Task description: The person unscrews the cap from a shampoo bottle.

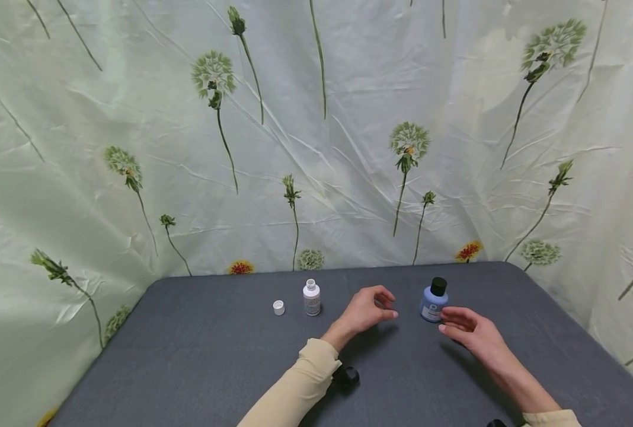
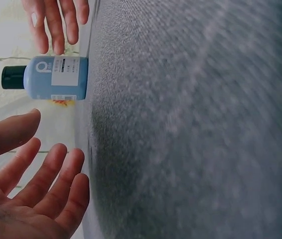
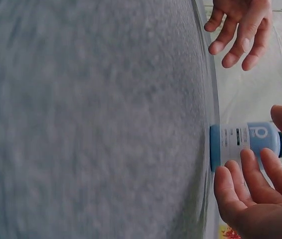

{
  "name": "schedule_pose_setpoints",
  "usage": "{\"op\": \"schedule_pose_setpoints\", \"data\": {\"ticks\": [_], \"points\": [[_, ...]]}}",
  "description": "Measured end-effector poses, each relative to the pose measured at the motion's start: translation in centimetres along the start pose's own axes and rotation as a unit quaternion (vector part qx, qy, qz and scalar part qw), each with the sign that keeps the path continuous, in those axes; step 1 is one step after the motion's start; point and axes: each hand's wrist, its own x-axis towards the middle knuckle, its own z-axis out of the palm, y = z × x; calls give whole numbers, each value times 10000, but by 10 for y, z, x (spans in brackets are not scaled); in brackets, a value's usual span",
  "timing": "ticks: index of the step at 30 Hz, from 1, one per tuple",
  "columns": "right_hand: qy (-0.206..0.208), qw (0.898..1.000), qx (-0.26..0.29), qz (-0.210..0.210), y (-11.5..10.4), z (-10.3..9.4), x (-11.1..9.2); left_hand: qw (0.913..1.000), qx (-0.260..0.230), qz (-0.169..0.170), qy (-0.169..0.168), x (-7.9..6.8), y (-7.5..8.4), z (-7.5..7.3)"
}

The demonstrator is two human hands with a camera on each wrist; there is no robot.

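Observation:
A blue bottle [image 1: 431,305] with a black cap [image 1: 438,286] and a pale label stands upright on the table, between my two hands. My right hand [image 1: 476,335] is just to its right, fingers loosely bent and spread. In the left wrist view a small gap shows between those fingertips and the blue bottle [image 2: 56,77]. Left of the bottle, farther off, my left hand [image 1: 363,309] hovers over the table with thumb and fingers apart, holding nothing. A small white bottle [image 1: 312,301] stands upright without a cap, left of that hand. Beside it lies a white cap [image 1: 278,307].
The table [image 1: 199,350] has a dark grey cloth surface. Behind it hangs a pale curtain [image 1: 348,148] printed with dandelions. A small black object [image 1: 347,376] is at my left wrist, partly hidden by the sleeve [image 1: 300,379].

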Motion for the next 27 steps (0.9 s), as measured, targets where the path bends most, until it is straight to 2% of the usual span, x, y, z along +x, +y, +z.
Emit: {"op": "schedule_pose_setpoints", "data": {"ticks": [6,13,17,27], "points": [[23,9997,-232,122,2,-9,4,10000,28,-63,36,5,7,6],[28,9989,-424,180,4,-14,9,9998,104,151,77,14,16,11],[-37,9983,-557,190,5,-18,12,9998,119,162,89,20,19,15],[-134,9969,-742,-207,5,-22,21,9995,-7,158,283,29,25,24]]}}
